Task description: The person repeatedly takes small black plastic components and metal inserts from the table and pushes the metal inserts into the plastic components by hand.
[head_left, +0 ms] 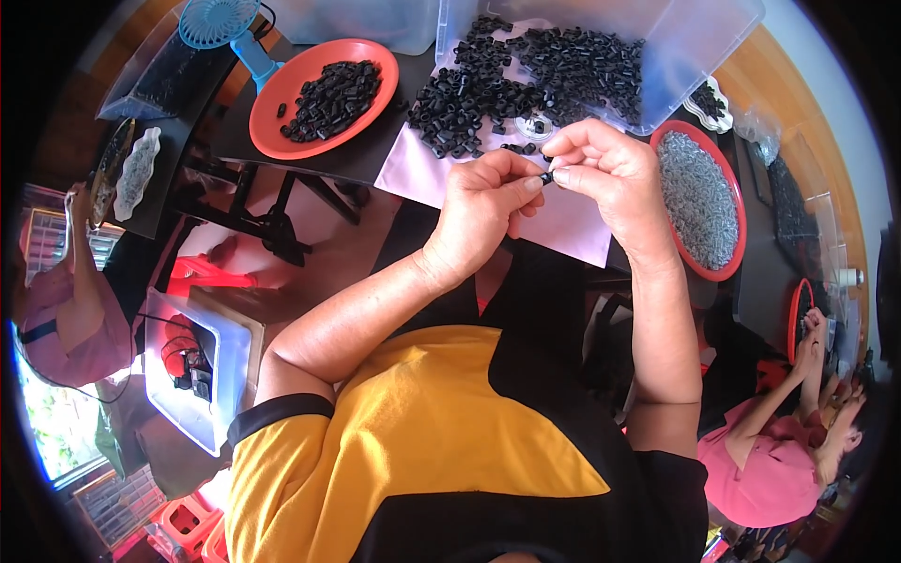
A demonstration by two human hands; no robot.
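Over a pink cloth (584,230) at the table's front edge, my two hands meet at one small black tubular part (547,176). My left hand (488,202) pinches it between thumb and bent fingers. From the other side, the thumb of my right hand (608,178) presses at its end, with the fingers curled round close by; whether a tiny piece sits between them is hidden. Just beyond lies a heap of similar black parts (497,94), spilling from a clear plastic bin (690,56) tipped toward me. A small clear round dish (533,126) rests at the heap's near edge.
A red plate (267,131) of black parts stands at left, near a blue fan (221,23). At right, a red tray (735,230) holds many small silvery pieces. White scalloped dishes (721,120) sit behind it. Co-workers in pink (765,464) work on both sides.
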